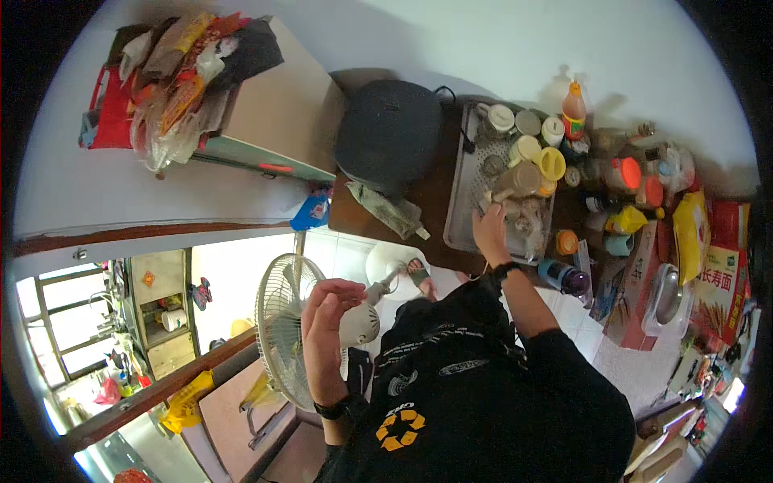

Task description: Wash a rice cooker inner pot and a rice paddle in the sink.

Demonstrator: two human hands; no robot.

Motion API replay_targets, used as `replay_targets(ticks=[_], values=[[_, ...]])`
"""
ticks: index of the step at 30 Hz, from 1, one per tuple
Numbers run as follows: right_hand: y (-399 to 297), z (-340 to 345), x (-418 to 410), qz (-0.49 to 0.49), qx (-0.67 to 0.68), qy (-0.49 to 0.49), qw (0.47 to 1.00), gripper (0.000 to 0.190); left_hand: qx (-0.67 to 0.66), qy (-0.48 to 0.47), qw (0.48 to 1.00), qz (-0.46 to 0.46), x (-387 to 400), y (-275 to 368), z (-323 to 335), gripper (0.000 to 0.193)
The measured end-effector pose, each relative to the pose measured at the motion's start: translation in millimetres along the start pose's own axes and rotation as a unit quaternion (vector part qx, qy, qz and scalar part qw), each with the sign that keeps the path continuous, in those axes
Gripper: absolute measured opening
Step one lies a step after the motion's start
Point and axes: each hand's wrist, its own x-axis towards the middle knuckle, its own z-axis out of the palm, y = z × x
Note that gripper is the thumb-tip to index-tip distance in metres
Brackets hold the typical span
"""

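Observation:
My right hand (492, 229) reaches over the front of a metal tray (457, 208) on the dark wooden table (356, 211). Its fingertips are at a brownish translucent jug (518, 181); whether they grip it I cannot tell. Beside that hand in the tray lies a clear plastic bag (531, 226). Behind the jug stand several mugs and jars, among them a yellow-lidded container (551, 163) and a white-lidded jar (501, 118). My left hand (326, 332) is raised in front of a standing fan (290, 326), fingers bent, with nothing seen in it.
A large dark round appliance (389, 133) and a crumpled plastic packet (386, 208) are left of the tray. A purple-capped bottle (564, 278), an orange-lidded jar (566, 242) and a long box (634, 296) sit to the right. A cabinet (284, 102) bears plastic bags.

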Motion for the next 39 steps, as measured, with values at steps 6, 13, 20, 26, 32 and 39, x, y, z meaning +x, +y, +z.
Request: replay_targets(ticks=[6, 13, 20, 26, 32, 39], values=[[-174.0, -212.0, 63.8, 0.13, 0.701, -0.305, 0.631, 0.032, -0.057, -0.105, 0.993, 0.012, 32.0, -9.9, 16.8, 0.036], [-268.2, -317.8, 167.2, -0.035, 0.794, -0.149, 0.588, 0.018, -0.005, -0.384, 0.923, -0.033, 93.9, -51.6, 48.3, 0.046], [-262.7, -337.9, 294.2, -0.02, 0.765, 0.02, 0.644, 0.016, 0.031, -0.409, 0.911, -0.029, 117.5, -79.5, 64.2, 0.026], [-266.2, -337.7, 343.3, 0.032, 0.734, 0.069, 0.675, 0.022, 0.013, -0.302, 0.95, -0.076, 121.0, -79.3, 59.7, 0.032], [-276.4, -324.8, 352.0, 0.044, 0.695, 0.151, 0.702, 0.023, 0.025, -0.28, 0.955, -0.093, 127.7, -77.9, 58.4, 0.034], [-267.9, -324.8, 365.2, 0.069, 0.749, 0.066, 0.655, 0.023, 0.02, -0.278, 0.954, -0.113, 126.9, -77.8, 63.7, 0.03]])
